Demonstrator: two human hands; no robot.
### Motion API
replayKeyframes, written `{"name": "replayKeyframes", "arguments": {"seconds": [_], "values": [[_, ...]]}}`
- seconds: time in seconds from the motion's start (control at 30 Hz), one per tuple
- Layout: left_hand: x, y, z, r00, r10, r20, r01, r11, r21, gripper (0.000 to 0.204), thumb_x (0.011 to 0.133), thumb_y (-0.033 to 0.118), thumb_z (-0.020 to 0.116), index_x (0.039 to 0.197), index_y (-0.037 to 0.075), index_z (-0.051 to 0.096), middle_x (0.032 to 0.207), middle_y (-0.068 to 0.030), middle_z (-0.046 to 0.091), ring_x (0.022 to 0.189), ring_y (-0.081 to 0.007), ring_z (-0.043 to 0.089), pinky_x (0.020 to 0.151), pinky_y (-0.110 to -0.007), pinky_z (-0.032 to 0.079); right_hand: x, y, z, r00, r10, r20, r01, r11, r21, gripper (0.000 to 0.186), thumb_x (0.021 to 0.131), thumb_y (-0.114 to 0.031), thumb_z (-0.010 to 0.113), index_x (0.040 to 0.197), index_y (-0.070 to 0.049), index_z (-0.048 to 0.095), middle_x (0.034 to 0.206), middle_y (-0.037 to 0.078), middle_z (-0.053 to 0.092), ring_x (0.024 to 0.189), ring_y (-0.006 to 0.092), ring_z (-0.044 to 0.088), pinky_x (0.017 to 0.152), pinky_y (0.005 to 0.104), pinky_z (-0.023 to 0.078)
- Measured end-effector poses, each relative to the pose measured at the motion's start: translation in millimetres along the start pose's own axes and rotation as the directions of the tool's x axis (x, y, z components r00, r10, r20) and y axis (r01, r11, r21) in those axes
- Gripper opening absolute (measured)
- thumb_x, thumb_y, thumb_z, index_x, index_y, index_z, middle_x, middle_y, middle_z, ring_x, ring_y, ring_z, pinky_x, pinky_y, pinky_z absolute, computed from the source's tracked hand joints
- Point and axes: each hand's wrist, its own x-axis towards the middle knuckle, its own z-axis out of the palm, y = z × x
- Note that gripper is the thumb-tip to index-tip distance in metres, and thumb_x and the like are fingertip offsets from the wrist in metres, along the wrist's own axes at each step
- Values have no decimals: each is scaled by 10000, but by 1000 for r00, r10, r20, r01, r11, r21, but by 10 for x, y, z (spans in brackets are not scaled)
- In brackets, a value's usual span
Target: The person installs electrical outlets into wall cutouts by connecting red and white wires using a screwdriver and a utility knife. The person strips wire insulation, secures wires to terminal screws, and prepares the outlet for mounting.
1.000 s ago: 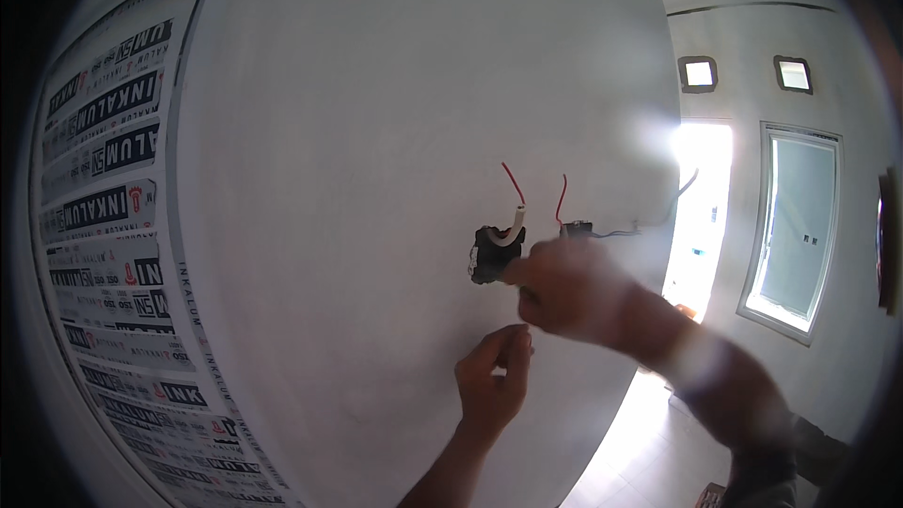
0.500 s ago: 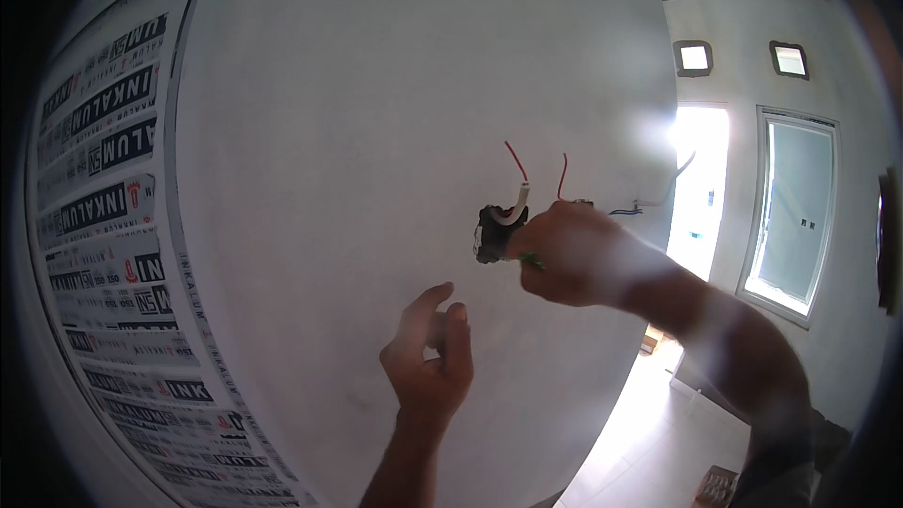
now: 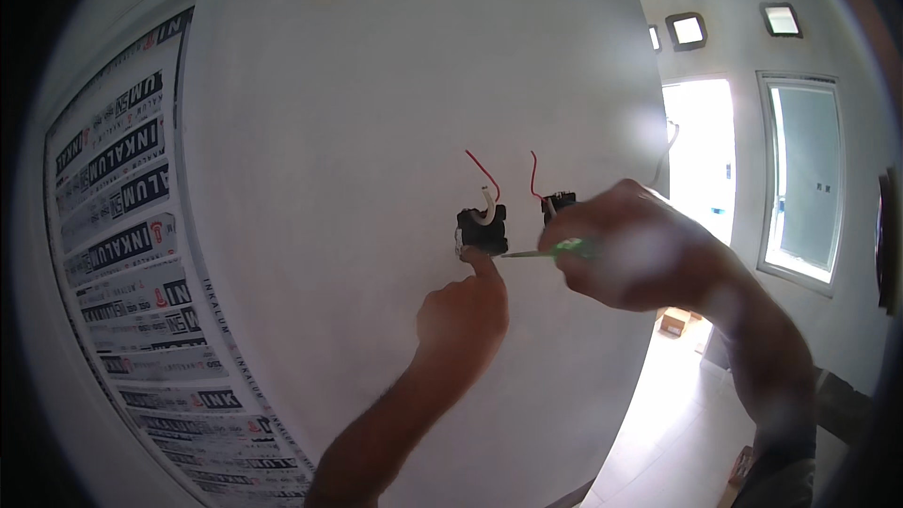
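Note:
In the head view, a black electrical box [image 3: 487,237] sits in the white wall [image 3: 395,141], with a curved cream tube [image 3: 488,207] and a red wire [image 3: 483,166] coming out. A second box [image 3: 561,198] to its right, with another red wire, is partly covered by my right hand [image 3: 640,254], which grips a green-handled screwdriver [image 3: 571,246]. The metal shaft reaches left to the first box's lower edge. My left hand [image 3: 466,315] has its index finger at that edge, beside the screwdriver's end, other fingers curled; anything in them is hidden.
A panel covered in printed protective film [image 3: 141,226] is at the left. Past the wall's right edge are a bright doorway [image 3: 701,150], a tall window [image 3: 798,179], small high openings, a cardboard box [image 3: 674,322] on the floor and a grey cable [image 3: 670,146].
My left hand has risen from below to the box's lower edge. The screwdriver shaft now shows below the box; my right hand has shifted rightward from it.

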Motion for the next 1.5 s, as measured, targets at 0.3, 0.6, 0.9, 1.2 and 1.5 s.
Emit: {"name": "replayKeyframes", "arguments": {"seconds": [0.3,0.6,0.9,1.2,1.5], "values": [[296,97,57,999,-46,-7,45,990,-134,343,1016,245,657,1261,8,624,762,-146,720,592,-268,718,584,-430,585,-1067,541,-428,975,132,-179,-96,976,196,205,863,-88,735,1064,-50,752,911,126,764,851,279,748,867,379,584],[504,-30,-131,998,-24,50,34,977,-210,283,1003,255,662,1132,5,698,855,-187,735,710,-293,735,686,-443,601,-1929,1147,-555,949,220,-228,-148,944,295,177,847,-55,753,1019,-19,776,818,122,773,691,213,756,638,319,573],[323,299,-276,991,-90,101,71,982,176,341,986,376,674,941,39,698,882,-184,742,834,-381,742,773,-497,588,-2343,1531,-360,941,248,-231,-118,878,464,198,897,-81,734,1083,-18,757,881,137,776,799,230,769,749,370,597],[338,815,51,987,134,-86,-156,926,-344,222,937,214,747,1082,48,770,671,-149,692,599,-291,689,617,-400,529,-759,1623,597,952,147,-268,-53,942,330,183,941,-133,649,1081,-57,737,1000,168,732,954,350,727,862,456,577],[-86,578,156,993,50,111,0,911,-413,243,958,233,708,1120,58,752,835,-160,751,753,-362,717,731,-433,569,372,1689,442,988,52,147,-59,997,43,179,910,-112,625,992,-72,779,948,162,754,908,359,752,792,465,612]]}}
